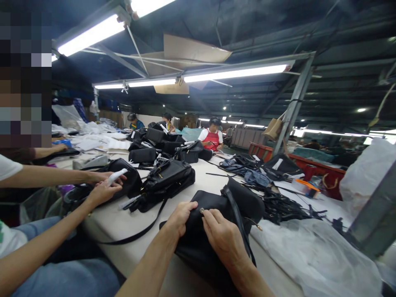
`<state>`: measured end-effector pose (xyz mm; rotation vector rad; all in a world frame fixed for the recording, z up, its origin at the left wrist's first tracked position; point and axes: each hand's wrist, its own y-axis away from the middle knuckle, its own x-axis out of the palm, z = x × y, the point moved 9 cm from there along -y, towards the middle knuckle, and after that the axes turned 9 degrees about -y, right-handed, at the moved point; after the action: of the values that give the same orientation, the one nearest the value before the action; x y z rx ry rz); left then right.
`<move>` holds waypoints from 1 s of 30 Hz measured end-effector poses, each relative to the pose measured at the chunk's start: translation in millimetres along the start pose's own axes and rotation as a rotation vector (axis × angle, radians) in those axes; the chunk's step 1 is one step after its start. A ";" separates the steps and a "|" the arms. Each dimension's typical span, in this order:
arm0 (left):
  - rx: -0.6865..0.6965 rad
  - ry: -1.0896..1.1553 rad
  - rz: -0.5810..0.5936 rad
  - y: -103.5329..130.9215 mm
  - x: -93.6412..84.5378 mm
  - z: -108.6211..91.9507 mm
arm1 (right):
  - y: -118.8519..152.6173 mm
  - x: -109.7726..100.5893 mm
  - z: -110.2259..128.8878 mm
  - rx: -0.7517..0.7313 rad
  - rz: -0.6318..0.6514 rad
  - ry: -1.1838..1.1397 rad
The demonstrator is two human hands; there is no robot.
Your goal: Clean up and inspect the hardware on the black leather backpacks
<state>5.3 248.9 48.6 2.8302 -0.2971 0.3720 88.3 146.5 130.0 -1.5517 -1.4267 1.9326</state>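
The left hand [180, 216] and right hand [225, 233] cover parts of the black bag [198, 247], and both forearms [151, 264] are cut off by the bottom edge. A round metal piece [202, 210] by the right fingers is too small to identify (stud or snap, it cannot be told). Pixel blocks [26, 74] mask the upper left corner, and the left edge crops the co-worker in jeans [66, 274]. The head of the far person in red [212, 138] is blurred.
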 end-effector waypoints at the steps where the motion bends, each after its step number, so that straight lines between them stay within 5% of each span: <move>1: -0.010 -0.004 -0.002 -0.7 -0.1 1.1 | 0.0 -0.2 1.3 -0.024 -0.002 0.021; 8: -0.098 -0.083 -0.013 -6.1 1.3 11.3 | -6.8 11.7 16.1 -0.209 0.159 0.255; 16: -0.095 -0.162 -0.029 -4.8 5.1 13.0 | -18.7 29.9 17.0 -0.153 0.517 0.286; 24: -0.095 -0.121 0.015 0.4 6.8 13.1 | -22.8 29.6 21.9 -0.093 0.556 0.231; 27: -0.106 -0.076 0.042 3.9 9.1 15.7 | -39.1 12.3 -5.2 0.006 0.499 0.256; 30: -0.111 -0.007 0.057 7.3 6.7 18.0 | -54.4 -45.9 -65.6 0.272 0.336 0.282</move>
<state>13.9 235.6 35.5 2.7195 -0.3880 0.3464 143.6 172.7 205.1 -1.9247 -0.7947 1.8846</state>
